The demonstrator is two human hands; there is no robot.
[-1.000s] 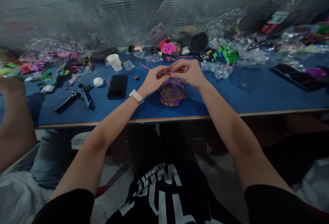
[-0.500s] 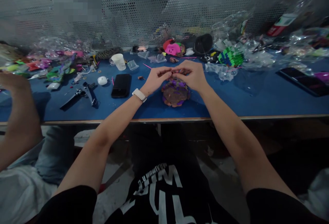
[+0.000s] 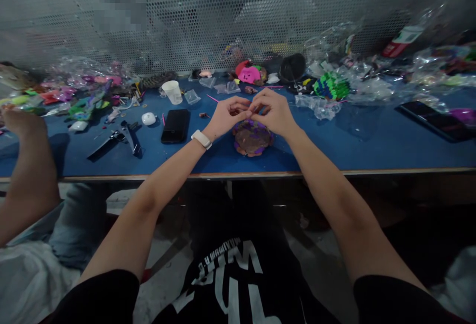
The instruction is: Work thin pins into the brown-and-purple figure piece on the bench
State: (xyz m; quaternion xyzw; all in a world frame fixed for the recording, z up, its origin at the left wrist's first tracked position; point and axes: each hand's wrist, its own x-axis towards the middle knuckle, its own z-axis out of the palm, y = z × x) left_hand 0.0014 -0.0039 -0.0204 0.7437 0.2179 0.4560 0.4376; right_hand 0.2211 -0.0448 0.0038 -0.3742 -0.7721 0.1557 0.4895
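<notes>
A round, lumpy piece of brown modelling clay (image 3: 253,138) with purple and orange patches round its rim sits on the blue table in front of me. Over its far edge, my left hand (image 3: 226,117) and my right hand (image 3: 274,112) meet with thumbs and fingertips pinched together. Whatever lies between the fingertips is too small and covered to make out. A small brown clay bit (image 3: 204,115) and a thin pink stick (image 3: 212,98) lie to the left of my left hand.
Left of me are a black phone (image 3: 175,126), a white earbud case (image 3: 148,118), a black folding stand (image 3: 121,138) and a paper cup (image 3: 172,92). Bags and coloured clay line the back. Another phone (image 3: 435,119) lies right. A co-worker's hand (image 3: 23,121) is far left.
My fingertips have drawn closer together above the clay's far edge, and the right hand's fingers are more bent. The clay piece stays in place; the view has shifted slightly.
</notes>
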